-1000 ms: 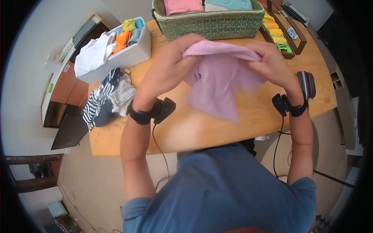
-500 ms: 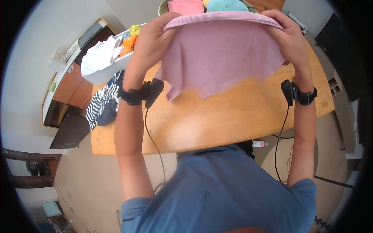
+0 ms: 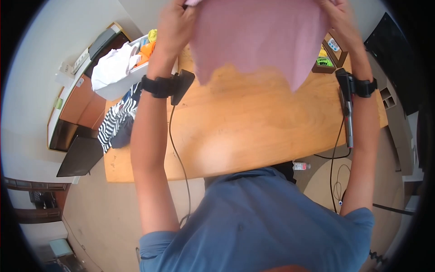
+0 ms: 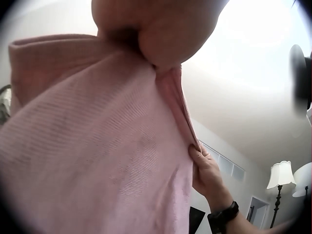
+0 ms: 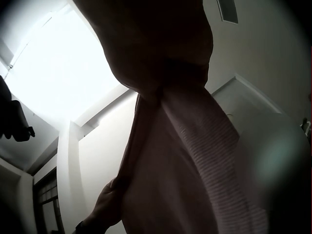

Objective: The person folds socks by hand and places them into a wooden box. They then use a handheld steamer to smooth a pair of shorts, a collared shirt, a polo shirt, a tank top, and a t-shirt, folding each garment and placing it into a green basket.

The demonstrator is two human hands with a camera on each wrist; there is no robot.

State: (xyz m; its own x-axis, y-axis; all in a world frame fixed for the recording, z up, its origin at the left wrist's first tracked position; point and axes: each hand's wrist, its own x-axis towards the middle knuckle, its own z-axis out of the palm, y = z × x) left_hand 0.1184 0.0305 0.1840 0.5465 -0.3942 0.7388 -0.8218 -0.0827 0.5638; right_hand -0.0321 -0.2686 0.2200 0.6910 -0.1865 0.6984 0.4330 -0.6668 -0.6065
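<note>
A pink knit garment [image 3: 260, 36] with a ribbed band hangs spread out above the table, its lower edge blurred. My left hand [image 3: 174, 29] grips one top corner and my right hand [image 3: 342, 22] grips the other, both near the top of the head view. In the left wrist view the cloth [image 4: 107, 146] drops from the left hand [image 4: 161, 29], with the right hand [image 4: 207, 173] pinching the far end of the band. The right wrist view is dark; there the garment [image 5: 165, 170] falls from the right hand [image 5: 156, 44].
On the wooden table [image 3: 235, 140], a white bin [image 3: 120, 86] of folded clothes stands at the left. Striped clothing [image 3: 115, 118] lies in front of it. A brown box [image 3: 324, 69] holding yellow items sits at the back right, and a grey handheld device [image 3: 349, 129] is by the right arm.
Both hands have lifted the garment up and away from the body and moved apart, so the bunched cloth now hangs stretched wide. It now covers the green basket at the back.
</note>
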